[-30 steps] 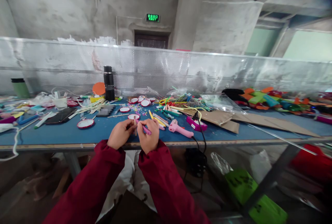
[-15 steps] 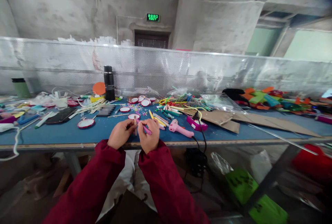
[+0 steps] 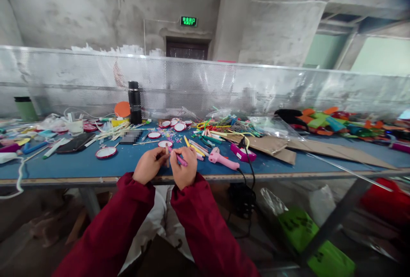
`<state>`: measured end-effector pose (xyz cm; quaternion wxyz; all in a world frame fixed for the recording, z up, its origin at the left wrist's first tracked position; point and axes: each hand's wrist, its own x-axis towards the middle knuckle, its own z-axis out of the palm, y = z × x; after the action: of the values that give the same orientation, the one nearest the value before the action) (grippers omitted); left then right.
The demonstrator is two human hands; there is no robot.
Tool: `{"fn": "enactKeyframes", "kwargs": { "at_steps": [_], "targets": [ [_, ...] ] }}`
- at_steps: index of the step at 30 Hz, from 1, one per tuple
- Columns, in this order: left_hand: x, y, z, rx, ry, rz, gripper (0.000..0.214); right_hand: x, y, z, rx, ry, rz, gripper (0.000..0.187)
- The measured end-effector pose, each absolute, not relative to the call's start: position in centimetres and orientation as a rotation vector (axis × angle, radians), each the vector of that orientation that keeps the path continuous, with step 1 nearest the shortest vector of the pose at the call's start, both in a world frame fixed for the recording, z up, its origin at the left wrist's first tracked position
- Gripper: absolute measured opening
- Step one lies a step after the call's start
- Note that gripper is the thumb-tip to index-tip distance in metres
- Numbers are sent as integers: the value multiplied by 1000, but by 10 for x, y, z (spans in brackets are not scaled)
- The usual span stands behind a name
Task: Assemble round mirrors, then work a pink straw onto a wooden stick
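Observation:
My left hand (image 3: 147, 166) is closed at the front of the blue table, its thumb and fingers pinching a flat wooden craft stick (image 3: 167, 159) that stands roughly upright. Beside it, my right hand (image 3: 185, 169) grips a pink marker pen (image 3: 182, 161), its near end slanting down to the right. The pen's far end meets the stick or lies very close to it; I cannot tell which. Just beyond my fingers lies a round white disc with a red rim (image 3: 165, 144). Several yellow and pale pens (image 3: 196, 148) lie right of my right hand.
A pink glue-gun-shaped tool (image 3: 223, 160) and a magenta box with a black cable (image 3: 243, 153) lie to the right. Flat cardboard (image 3: 336, 151) extends beyond. Leftward are another red-rimmed disc (image 3: 106, 152), a black phone (image 3: 75, 143) and a black bottle (image 3: 135, 104).
The wooden stick has shifted very slightly between my hands. Both hands keep their places and grips, and the things on the table have not moved.

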<state>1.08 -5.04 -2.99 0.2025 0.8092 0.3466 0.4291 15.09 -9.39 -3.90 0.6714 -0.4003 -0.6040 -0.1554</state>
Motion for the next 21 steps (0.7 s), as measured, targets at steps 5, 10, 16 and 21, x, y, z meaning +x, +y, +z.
{"fn": "enactKeyframes", "kwargs": {
  "at_steps": [5, 10, 16, 21],
  "targets": [
    [11, -50, -30, 2251, 961, 1197, 27, 151, -94, -39, -918, -1372, -337, 15],
    [10, -50, -30, 2257, 964, 1200, 27, 151, -95, -39, -920, -1395, -320, 14],
    [10, -50, -32, 2259, 973, 1196, 27, 151, -94, -39, -906, -1412, -316, 9],
    [11, -50, -31, 2264, 975, 1201, 26, 151, -94, -39, -900, -1406, -320, 12]
  ]
}}
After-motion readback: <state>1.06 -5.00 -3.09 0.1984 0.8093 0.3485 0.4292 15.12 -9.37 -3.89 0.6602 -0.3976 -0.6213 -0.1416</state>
